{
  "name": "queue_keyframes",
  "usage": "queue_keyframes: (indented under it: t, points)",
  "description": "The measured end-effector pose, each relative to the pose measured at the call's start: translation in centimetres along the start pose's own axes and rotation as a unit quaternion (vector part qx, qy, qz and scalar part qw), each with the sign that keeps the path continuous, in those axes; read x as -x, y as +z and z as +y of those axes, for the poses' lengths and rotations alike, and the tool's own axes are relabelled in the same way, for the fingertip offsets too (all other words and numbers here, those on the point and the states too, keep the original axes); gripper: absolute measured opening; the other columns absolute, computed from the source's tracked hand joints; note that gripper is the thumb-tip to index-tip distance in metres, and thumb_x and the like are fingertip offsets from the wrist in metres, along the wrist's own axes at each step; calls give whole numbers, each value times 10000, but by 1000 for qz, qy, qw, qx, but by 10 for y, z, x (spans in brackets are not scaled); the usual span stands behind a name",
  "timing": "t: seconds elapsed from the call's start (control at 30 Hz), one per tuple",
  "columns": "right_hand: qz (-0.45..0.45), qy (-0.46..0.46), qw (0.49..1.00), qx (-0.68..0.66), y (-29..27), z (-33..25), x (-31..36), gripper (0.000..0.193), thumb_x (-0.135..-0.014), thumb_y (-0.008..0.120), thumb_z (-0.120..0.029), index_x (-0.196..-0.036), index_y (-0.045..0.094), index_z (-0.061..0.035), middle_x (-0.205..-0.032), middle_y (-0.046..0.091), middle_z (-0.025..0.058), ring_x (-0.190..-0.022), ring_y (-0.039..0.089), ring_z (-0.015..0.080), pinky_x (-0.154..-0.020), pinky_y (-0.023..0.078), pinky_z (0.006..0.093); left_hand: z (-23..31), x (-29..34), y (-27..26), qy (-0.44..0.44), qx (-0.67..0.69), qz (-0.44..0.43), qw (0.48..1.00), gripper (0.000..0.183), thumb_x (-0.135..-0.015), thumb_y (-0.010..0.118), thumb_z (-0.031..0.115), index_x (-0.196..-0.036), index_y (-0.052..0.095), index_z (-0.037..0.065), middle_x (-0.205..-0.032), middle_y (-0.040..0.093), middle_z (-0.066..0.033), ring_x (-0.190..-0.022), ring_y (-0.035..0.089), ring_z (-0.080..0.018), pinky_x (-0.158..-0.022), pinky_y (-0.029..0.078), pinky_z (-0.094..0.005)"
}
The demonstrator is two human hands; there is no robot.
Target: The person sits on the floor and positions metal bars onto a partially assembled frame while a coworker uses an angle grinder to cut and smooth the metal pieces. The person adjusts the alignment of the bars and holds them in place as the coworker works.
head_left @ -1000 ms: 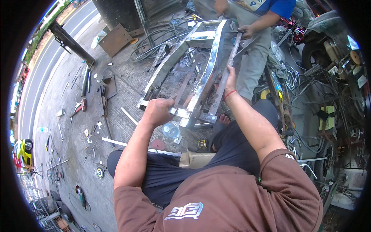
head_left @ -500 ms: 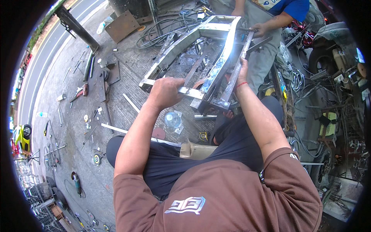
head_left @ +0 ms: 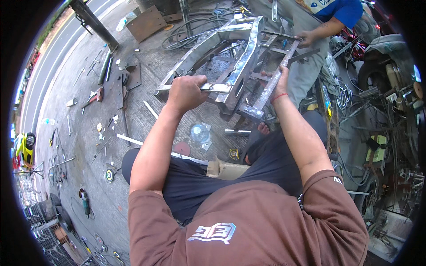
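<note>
My left hand [head_left: 186, 92] is closed round the near end bar of a shiny welded metal frame [head_left: 243, 66], which tilts away from me over the ground. With my right hand [head_left: 280, 84] I grip a grey steel bar [head_left: 270, 87], part of a second, darker frame to the right of the shiny one. Its near end has a flat plate with bright spots. At the far end of that bar a co-worker's hand [head_left: 305, 38] is on it too. The co-worker, in a blue sleeve [head_left: 347, 13], stands across from me, beside the frames.
A clear plastic container [head_left: 200, 133] and a reddish disc [head_left: 182, 148] lie before my knees. On the left ground are an angle grinder [head_left: 84, 201], a pipe wrench [head_left: 94, 97] and scattered scraps. Coiled cables [head_left: 177, 42] lie behind the frame. Vehicle parts and a tyre [head_left: 370, 73] crowd the right.
The shiny frame in my left hand has shifted left, apart from the darker frame. The right-hand bar has swung slightly right, and more of the darker frame shows between them.
</note>
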State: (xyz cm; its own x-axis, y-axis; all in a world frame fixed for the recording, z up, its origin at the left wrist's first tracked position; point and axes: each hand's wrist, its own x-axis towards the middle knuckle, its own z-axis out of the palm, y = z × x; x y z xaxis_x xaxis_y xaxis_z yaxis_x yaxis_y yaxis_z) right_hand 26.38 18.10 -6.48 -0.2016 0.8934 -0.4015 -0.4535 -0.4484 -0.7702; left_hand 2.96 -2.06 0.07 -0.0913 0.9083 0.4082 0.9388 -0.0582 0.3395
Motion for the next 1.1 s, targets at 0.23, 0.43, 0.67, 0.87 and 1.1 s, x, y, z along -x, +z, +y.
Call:
queue_keyframes:
  t: [0.23,0.43,0.67,0.87,1.1]
  points:
    - [55,-42,996,55,-9,1,-13,579,-820,552,-551,-983,534,4,-883,626,175,-847,622,328,-796,493,420,-1,3,4,7,2,9,1000,152,-681,697,222,-716,619,96,-681,630,-138,-694,642,-350,-615,506,-449]
    - [330,-305,830,332,4,-22,-14,673,-754,725,-394,-1160,462,74,-1225,479,247,-1152,473,347,-968,405,442,0,4,2,-6,22,9,1000,162,-666,702,225,-696,610,94,-663,618,-143,-684,635,-354,-607,495,-452]
    - [146,-92,948,269,6,-29,-14,434,-763,648,-203,-1015,562,140,-991,605,231,-924,612,323,-795,481,401,11,-35,-27,-74,30,-11,997,182,-733,724,252,-789,668,88,-739,652,-170,-735,649,-367,-638,506,-446]
    - [74,-84,951,290,-13,-32,-38,333,-731,600,-115,-952,549,129,-822,668,264,-677,693,289,-624,540,419,21,-96,-68,-88,37,-4,995,296,-767,688,210,-939,693,-31,-863,659,-255,-814,661,-396,-721,521,-402]
    - [115,-162,863,465,-5,-24,-32,410,-790,558,-218,-1024,592,117,-1079,617,351,-1034,617,454,-933,480,463,56,-167,-84,-62,-28,-31,997,289,-830,644,257,-801,659,-29,-709,618,-244,-676,635,-375,-662,488,-432]
